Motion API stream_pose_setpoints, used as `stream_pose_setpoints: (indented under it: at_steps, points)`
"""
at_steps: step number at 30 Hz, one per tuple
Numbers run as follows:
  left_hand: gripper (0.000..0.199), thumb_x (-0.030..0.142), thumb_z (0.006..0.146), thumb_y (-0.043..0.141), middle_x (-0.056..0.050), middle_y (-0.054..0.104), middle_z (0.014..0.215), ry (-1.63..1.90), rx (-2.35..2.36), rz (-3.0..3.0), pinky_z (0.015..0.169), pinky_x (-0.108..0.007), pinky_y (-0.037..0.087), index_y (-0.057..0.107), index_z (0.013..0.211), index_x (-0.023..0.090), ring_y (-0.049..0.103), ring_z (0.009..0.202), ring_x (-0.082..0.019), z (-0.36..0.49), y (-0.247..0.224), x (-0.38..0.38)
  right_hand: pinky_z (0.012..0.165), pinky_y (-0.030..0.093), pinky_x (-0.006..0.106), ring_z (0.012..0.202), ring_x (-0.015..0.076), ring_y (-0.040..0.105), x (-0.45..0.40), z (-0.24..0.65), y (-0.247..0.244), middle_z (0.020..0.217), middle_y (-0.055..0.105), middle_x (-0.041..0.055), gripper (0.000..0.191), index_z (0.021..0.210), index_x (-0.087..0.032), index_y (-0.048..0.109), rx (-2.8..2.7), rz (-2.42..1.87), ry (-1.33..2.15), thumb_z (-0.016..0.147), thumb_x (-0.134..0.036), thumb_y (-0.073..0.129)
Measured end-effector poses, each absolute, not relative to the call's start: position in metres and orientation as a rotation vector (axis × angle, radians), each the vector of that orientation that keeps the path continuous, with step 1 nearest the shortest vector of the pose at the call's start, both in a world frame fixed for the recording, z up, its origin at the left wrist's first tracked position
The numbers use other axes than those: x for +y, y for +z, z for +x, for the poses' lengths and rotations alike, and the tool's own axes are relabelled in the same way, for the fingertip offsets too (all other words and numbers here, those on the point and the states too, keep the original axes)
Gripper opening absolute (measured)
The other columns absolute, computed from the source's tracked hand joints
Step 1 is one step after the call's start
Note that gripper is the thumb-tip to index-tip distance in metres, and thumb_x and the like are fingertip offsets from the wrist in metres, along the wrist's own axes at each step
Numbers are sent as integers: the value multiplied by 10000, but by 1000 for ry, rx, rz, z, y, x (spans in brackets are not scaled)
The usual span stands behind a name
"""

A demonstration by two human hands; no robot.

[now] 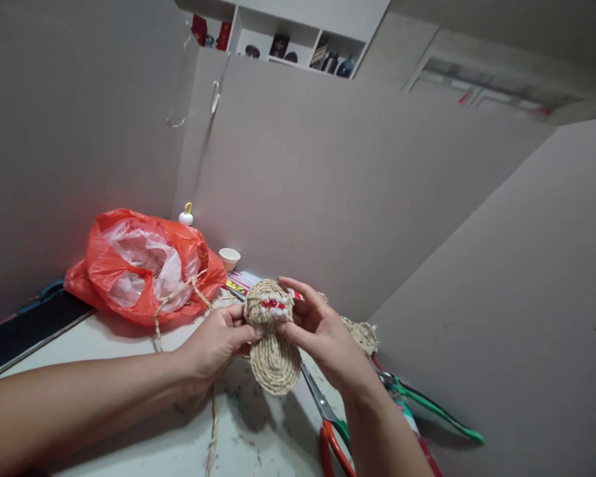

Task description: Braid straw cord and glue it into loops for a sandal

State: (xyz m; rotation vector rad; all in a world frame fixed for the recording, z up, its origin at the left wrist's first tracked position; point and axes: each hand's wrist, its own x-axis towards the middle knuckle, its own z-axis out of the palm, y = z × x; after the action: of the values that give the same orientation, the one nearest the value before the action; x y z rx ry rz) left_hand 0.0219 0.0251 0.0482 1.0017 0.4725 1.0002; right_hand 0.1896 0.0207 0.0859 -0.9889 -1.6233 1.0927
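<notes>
A small woven straw piece [277, 361], shaped like a slipper sole with a band across its upper part, is held up above the white table. Red and white beads [273, 303] decorate the band. My left hand [216, 344] pinches the piece at its left edge, near the narrow middle. On the opposite side, my right hand [322, 331] grips it, thumb on the front and fingers behind the top edge. A braided straw cord [213, 424] hangs down below my left hand onto the table.
A red plastic bag [99, 265] with clear plastic inside lies at the back left, beside a paper cup [229, 257]. Scissors with red and green handles [332, 437] lie under my right forearm. Green-handled pliers [437, 404] are at the right. Grey partitions [328, 185] enclose the table [273, 444].
</notes>
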Motion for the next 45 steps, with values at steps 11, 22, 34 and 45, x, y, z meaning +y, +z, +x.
stream_pose_setpoints:
  at_steps: [11,22,34,45]
  points:
    - [328,139,709,666,-70,655,919,809,359,983,815,-338,398,645,1036,125,573,801,-160,18,48,30,744,538,366,930,232,648,13,197,57,1096,663,53,639,1276,-341,448,-1313,-859,1289,700,-292,720]
    - [296,151,724,674,-92,661,966,697,380,956,850,-359,387,641,1015,111,595,890,-195,18,47,35,750,542,376,907,231,652,17,198,49,1062,666,26,745,1320,-335,422,-1244,-759,1450,638,-235,705]
    - [273,108,717,638,-55,657,782,746,384,898,791,-303,412,662,989,121,589,741,-150,18,42,39,815,521,373,930,222,656,21,195,51,1026,691,40,615,1205,-285,495,-1161,-639,1518,650,-160,727]
    - [308,88,718,606,-88,679,858,747,326,946,754,-293,417,668,1017,131,606,743,-163,17,45,37,885,481,333,954,183,658,22,195,46,1064,694,39,665,1269,-268,443,-1082,-428,1632,689,-83,708]
